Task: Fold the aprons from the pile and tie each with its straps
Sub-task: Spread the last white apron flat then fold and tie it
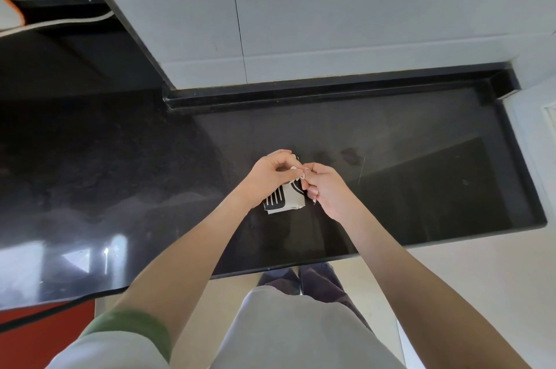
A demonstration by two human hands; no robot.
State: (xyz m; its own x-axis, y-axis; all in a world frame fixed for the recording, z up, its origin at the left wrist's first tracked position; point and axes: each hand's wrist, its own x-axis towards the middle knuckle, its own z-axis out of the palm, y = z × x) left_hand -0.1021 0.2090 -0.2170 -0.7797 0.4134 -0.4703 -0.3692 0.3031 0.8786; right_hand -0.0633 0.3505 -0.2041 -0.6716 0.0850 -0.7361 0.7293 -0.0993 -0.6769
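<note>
A small folded apron (285,198), off-white with a black utensil print, lies on the black counter (421,158) near its middle. Both hands hover just above it, close together. My left hand (270,173) pinches a thin white strap (296,171) with curled fingers. My right hand (326,188) pinches the same strap from the other side, with a strap end hanging below its fingers. The hands cover the upper part of the bundle. No pile of aprons is in view.
The glossy black counter runs left and right, with a raised black ledge (301,92) against the grey wall behind. A white cable (60,22) lies at the far left. The counter's front edge (301,263) is close to my body.
</note>
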